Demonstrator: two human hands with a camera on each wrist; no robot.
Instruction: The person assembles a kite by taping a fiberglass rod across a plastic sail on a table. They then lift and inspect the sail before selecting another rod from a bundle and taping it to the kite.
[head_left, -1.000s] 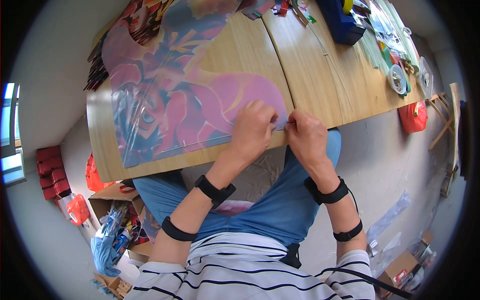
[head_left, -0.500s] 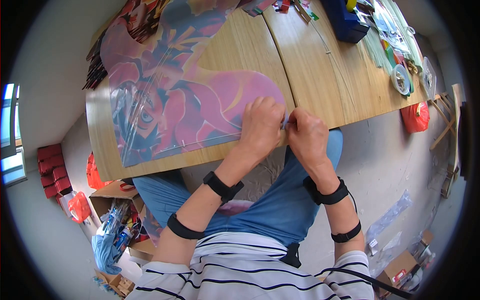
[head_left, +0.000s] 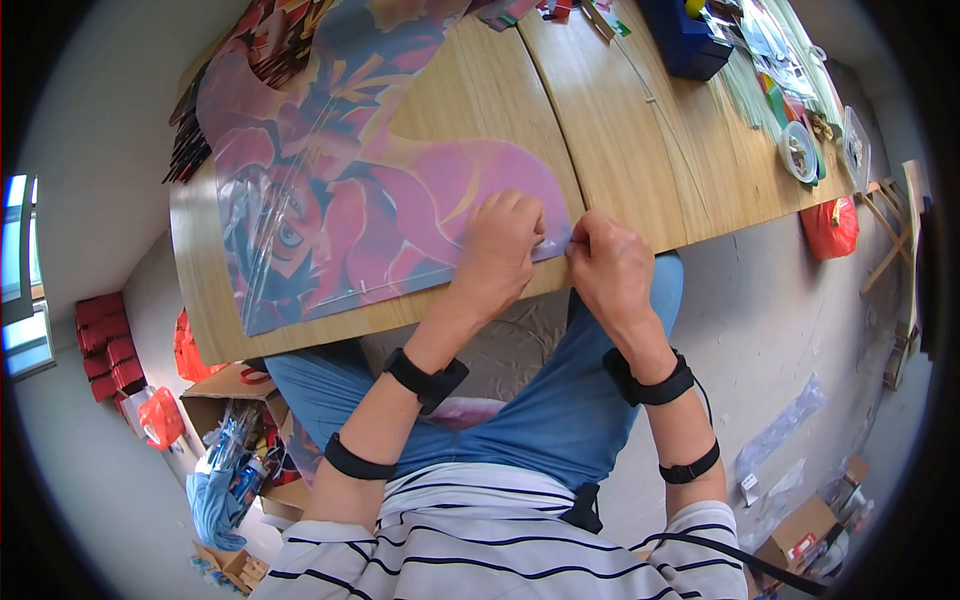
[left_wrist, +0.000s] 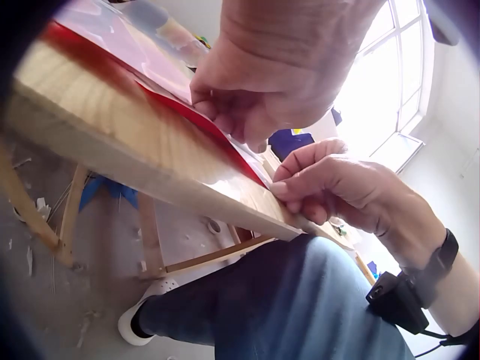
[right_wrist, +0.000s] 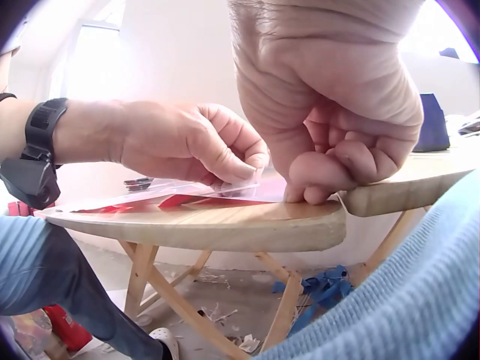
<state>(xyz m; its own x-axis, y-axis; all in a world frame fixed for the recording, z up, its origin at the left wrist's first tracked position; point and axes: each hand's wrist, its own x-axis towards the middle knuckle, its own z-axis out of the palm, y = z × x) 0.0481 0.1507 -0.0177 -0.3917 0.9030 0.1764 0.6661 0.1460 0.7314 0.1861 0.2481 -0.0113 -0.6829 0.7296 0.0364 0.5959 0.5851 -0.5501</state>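
A thin printed sheet (head_left: 370,210) in pink and blue lies on the wooden table (head_left: 480,90), one edge along the table's front. Its red underside (left_wrist: 187,112) shows in the left wrist view, with that edge slightly lifted. The left hand (head_left: 500,245) pinches the sheet's edge between thumb and curled fingers. Just beside it, the right hand (head_left: 613,268) pinches the sheet's corner at the table edge, thumb against forefinger. In the right wrist view the left hand (right_wrist: 195,146) holds clear film at the edge, and the right hand's fingertips (right_wrist: 315,187) are low at the tabletop.
A dark blue tape dispenser (head_left: 685,40) stands at the back right, near a small round tub (head_left: 797,153) and strips. Dark red cut pieces (head_left: 285,50) lie at the back left. A cardboard box (head_left: 225,390) is on the floor, left; a red bag (head_left: 829,230) hangs at right.
The left hand moved right along the edge toward the right hand, then back left. The right hand has stayed nearly in place at the corner.
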